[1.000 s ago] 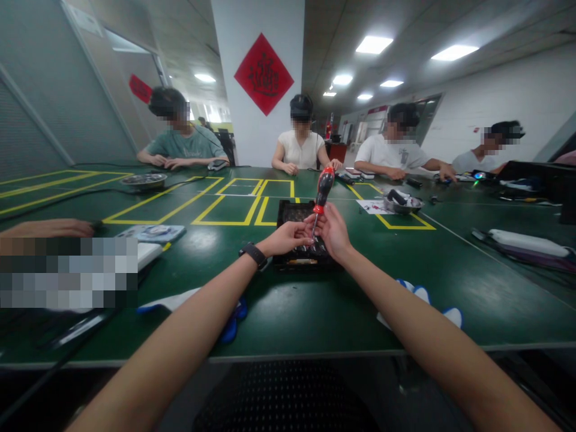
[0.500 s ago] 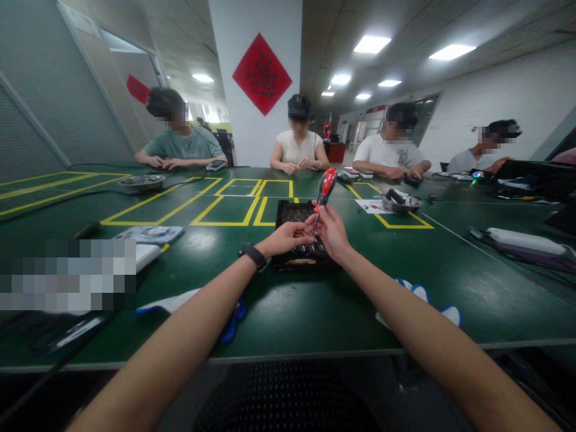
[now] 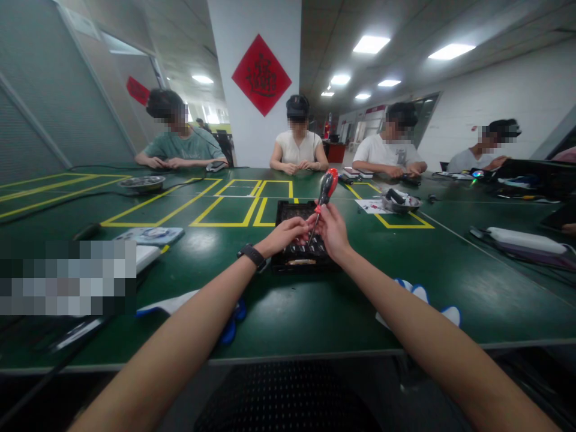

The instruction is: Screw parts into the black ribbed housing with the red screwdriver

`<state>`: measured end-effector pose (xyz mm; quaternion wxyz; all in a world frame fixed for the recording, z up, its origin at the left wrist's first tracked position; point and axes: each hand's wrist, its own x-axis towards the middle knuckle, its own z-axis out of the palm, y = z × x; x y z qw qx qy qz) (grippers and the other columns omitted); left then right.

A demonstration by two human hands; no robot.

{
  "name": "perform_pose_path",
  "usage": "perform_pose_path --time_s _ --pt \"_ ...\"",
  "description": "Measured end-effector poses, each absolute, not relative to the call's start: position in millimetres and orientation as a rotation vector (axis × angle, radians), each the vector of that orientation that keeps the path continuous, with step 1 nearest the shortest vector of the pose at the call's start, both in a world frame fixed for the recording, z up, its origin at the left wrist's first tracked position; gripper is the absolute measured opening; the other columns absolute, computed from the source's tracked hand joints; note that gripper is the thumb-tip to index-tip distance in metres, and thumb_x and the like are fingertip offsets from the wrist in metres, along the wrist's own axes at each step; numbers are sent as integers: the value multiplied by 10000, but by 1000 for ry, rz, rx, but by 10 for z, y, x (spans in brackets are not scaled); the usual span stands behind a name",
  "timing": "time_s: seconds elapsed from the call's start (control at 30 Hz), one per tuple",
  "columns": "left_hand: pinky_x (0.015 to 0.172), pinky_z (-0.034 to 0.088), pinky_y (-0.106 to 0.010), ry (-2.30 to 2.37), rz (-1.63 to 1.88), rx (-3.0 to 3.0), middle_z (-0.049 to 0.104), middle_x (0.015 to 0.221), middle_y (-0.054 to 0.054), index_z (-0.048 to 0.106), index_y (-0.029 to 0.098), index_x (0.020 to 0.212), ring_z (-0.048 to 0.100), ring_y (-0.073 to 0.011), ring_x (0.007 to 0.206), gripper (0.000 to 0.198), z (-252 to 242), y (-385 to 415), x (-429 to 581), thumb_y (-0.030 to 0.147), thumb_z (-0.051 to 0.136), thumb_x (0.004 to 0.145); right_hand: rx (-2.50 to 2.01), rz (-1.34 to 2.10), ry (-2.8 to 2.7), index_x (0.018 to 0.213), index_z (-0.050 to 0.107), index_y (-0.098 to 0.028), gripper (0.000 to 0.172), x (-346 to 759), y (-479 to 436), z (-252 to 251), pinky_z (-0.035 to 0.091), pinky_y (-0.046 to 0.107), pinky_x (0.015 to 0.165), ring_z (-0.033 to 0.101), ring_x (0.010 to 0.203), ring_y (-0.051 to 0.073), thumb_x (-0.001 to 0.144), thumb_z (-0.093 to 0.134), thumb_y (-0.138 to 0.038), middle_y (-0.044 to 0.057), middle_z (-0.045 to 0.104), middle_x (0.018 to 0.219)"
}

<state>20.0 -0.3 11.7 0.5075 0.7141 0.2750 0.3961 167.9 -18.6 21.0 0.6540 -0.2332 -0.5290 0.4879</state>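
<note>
My right hand (image 3: 334, 233) is closed around the lower part of a screwdriver (image 3: 328, 185) with a red and black handle. The handle points up, and the thin shaft slants down to the left over an open black case (image 3: 281, 261). Close against the right fingers, my left hand (image 3: 288, 234) is pinched near the shaft. Whatever its fingertips hold, if anything, is too small to make out. Small shiny pieces show inside the case, and both hands hide part of it.
Blue-and-white gloves lie under my forearms, one at left (image 3: 229, 327) and one at right (image 3: 451, 316). A metal bowl with items (image 3: 402, 207) stands at back right, another bowl (image 3: 143, 183) at back left. Several people sit across the green table (image 3: 315, 333).
The screwdriver has tilted slightly, its handle shifting a little to the right. My left fingers have moved slightly along the shaft, and more of its lower end shows.
</note>
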Motion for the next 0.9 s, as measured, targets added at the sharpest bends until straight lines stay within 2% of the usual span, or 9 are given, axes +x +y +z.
perform_pose_path --time_s 0.1,0.2,0.63,0.9 --pt "398 311 -181 638 1064 1419 447 555 33 477 158 696 411 -63 422 376 115 64 166 522 475 788 -523 927 -1131 973 500 -220 252 1701 -186 242 367 162 468 556 559 68 821 488 -420 -29 614 657" --pt "355 245 -175 499 1068 1273 360 505 45 419 163 627 346 -56 377 474 130 96 134 605 385 795 -510 831 -1083 978 494 -223 246 1733 -173 271 371 162 481 563 583 69 826 479 -417 -29 616 662" --pt "422 346 -189 496 1121 1113 465 530 -2 455 148 609 444 -80 438 554 156 97 96 650 314 796 -509 922 -1090 991 475 -229 258 1702 -168 243 398 181 483 593 605 94 828 471 -428 -12 640 680" --pt "383 276 -192 394 1120 1108 363 454 15 358 155 495 356 -65 382 614 195 61 60 672 230 802 -533 949 -1072 979 479 -227 268 1709 -155 218 402 177 483 595 593 91 816 484 -440 -17 640 665"
